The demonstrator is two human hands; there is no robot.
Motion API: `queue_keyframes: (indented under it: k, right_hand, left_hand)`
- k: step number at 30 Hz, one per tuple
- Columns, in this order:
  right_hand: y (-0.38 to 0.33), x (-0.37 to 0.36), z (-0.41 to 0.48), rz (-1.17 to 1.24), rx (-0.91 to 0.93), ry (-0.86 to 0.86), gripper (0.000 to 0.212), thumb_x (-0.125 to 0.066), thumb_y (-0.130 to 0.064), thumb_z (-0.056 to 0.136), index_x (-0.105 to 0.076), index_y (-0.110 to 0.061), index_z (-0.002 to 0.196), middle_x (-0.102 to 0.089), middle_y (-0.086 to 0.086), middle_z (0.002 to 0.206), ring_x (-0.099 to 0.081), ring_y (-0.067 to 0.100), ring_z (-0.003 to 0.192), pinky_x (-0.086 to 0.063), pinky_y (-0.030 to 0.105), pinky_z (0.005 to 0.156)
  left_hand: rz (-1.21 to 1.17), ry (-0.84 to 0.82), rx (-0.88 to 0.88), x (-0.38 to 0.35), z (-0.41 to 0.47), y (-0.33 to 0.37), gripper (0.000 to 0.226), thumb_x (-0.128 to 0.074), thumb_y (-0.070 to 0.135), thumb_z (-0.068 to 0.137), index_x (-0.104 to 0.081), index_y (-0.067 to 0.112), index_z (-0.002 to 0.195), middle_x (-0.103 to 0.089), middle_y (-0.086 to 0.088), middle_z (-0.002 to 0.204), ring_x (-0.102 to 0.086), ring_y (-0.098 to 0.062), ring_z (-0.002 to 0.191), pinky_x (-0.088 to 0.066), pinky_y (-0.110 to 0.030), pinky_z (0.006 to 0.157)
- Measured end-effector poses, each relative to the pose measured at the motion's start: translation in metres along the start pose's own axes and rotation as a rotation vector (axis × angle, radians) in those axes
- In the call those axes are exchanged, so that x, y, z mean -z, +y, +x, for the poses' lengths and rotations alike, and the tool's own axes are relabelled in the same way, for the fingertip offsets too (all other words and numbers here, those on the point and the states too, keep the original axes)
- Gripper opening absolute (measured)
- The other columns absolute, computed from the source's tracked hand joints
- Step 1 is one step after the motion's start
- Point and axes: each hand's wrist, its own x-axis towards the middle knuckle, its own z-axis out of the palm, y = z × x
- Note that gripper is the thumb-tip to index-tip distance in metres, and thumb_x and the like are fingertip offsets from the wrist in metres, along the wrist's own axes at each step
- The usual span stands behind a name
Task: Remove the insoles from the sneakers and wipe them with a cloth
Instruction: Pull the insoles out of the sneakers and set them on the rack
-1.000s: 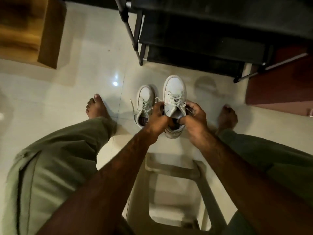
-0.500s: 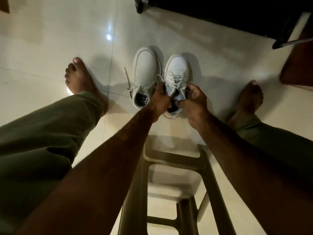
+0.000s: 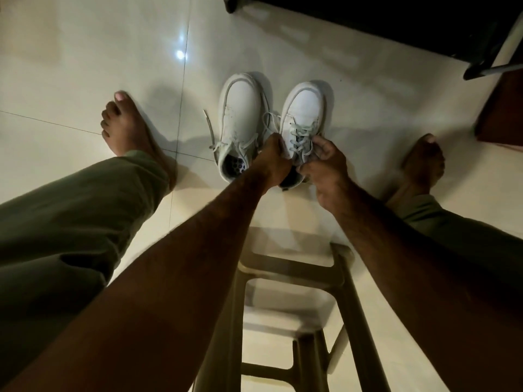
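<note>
Removal step beginning: left hand (image 3: 273,154) and right hand (image 3: 325,161) grasp one sneaker (image 3: 304,108) at its opening. Next, probably, spread it and reach inside.

Dim, warm light falls from overhead; two lamp glints (image 3: 180,54) glare on the glossy floor (image 3: 85,52). Soft shadows pool beside the feet, and wide-angle distortion stretches the frame edges.
</note>
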Motion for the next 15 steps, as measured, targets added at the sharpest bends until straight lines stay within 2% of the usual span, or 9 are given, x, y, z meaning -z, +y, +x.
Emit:
queue_keyframes:
  k: [3,5,7,9,12,13,15]
  right_hand:
    - [-0.007,0.001,-0.019,-0.012,0.026,0.007,0.074,-0.055,0.028,0.076,-0.053,-0.008,0.14,-0.064,-0.012,0.109,-0.065,0.011,0.106,-0.057,0.033,0.093]
    - [-0.011,0.005,-0.035,-0.006,0.044,0.007,0.072,-0.057,0.025,0.077,-0.054,-0.009,0.14,-0.064,-0.01,0.114,-0.065,0.012,0.105,-0.056,0.042,0.097]
    - [-0.018,0.009,-0.057,-0.021,0.085,-0.003,0.069,-0.062,0.02,0.077,-0.055,-0.011,0.139,-0.063,-0.003,0.124,-0.066,0.02,0.113,-0.055,0.05,0.098]
    - [-0.028,0.013,-0.079,-0.023,0.123,0.005,0.066,-0.066,0.018,0.078,-0.057,-0.01,0.137,-0.064,0.001,0.128,-0.066,0.022,0.112,-0.056,0.049,0.097]
    - [-0.045,0.023,-0.123,0.017,0.197,-0.002,0.063,-0.065,0.02,0.079,-0.058,-0.007,0.135,-0.064,0.001,0.124,-0.065,0.008,0.096,-0.058,0.025,0.085]
    - [-0.05,0.027,-0.135,0.008,0.228,-0.008,0.062,-0.065,0.019,0.079,-0.059,-0.008,0.134,-0.064,0.0,0.125,-0.066,0.008,0.096,-0.057,0.021,0.081]
    - [-0.061,0.038,-0.164,-0.004,0.309,-0.012,0.059,-0.066,0.016,0.079,-0.063,-0.011,0.132,-0.067,0.003,0.128,-0.067,0.016,0.107,-0.057,0.027,0.088]
  left_hand:
    - [0.036,0.034,0.003,0.002,-0.013,0.001,0.051,-0.063,0.016,0.092,-0.045,0.014,0.139,-0.062,-0.008,0.123,-0.061,-0.027,0.114,-0.054,-0.041,0.098]
    - [0.041,0.071,-0.009,0.003,-0.015,-0.005,0.057,-0.069,0.03,0.083,-0.049,0.019,0.135,-0.066,-0.009,0.121,-0.065,-0.03,0.112,-0.057,-0.049,0.097]
    - [0.029,0.081,-0.026,0.008,-0.049,0.014,0.058,-0.072,0.023,0.085,-0.047,0.016,0.137,-0.065,-0.007,0.122,-0.065,-0.03,0.112,-0.059,-0.04,0.088]
    - [0.02,0.041,-0.05,0.013,-0.083,0.033,0.062,-0.065,0.006,0.092,-0.039,0.013,0.148,-0.053,-0.001,0.123,-0.059,-0.021,0.103,-0.052,-0.025,0.071]
    - [0.043,0.022,-0.111,0.016,-0.125,0.049,0.066,-0.062,-0.003,0.093,-0.035,0.009,0.152,-0.048,-0.006,0.119,-0.05,-0.006,0.076,-0.044,-0.009,0.05]
    - [0.049,0.031,-0.138,0.015,-0.137,0.055,0.065,-0.063,-0.003,0.092,-0.037,0.008,0.15,-0.05,-0.008,0.12,-0.052,-0.007,0.077,-0.044,-0.009,0.052]
    - [0.041,0.04,-0.21,0.015,-0.171,0.071,0.066,-0.065,0.001,0.091,-0.037,0.009,0.15,-0.052,-0.007,0.135,-0.06,-0.021,0.1,-0.048,-0.02,0.071]
